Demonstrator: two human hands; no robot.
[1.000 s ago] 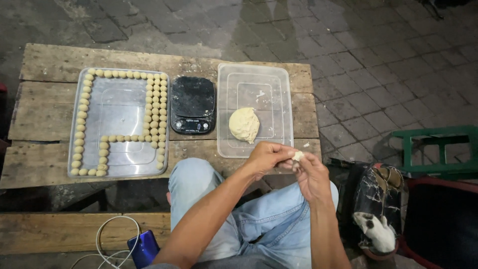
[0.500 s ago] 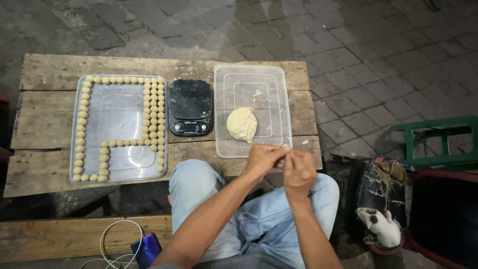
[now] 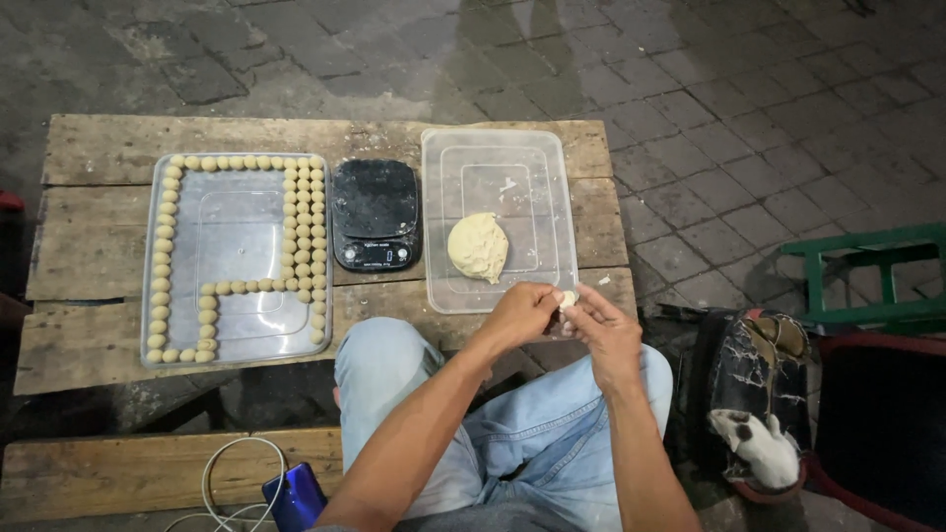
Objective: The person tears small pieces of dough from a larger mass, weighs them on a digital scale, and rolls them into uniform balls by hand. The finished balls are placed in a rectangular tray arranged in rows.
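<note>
My left hand (image 3: 519,313) and my right hand (image 3: 608,330) meet over the near edge of the wooden table (image 3: 89,236), both pinching a small piece of pale dough (image 3: 568,299) between the fingertips. Just beyond them stands a clear plastic container (image 3: 537,167) with a lump of dough (image 3: 478,246) in it. A black kitchen scale (image 3: 373,213) sits to the left of that container. Further left, a clear tray (image 3: 241,232) holds several small dough balls (image 3: 304,227) lined up in rows along its edges.
My knees in blue jeans (image 3: 394,365) are under the hands. A blue phone (image 3: 294,498) with a white cable lies on a wooden plank (image 3: 99,473) at the lower left. A green stool (image 3: 867,276) and a dark bag (image 3: 759,374) stand to the right on paving stones.
Both hands have stayed together at the table's near edge, working the small dough piece; the fingers have shifted around it. Nothing on the table has moved.
</note>
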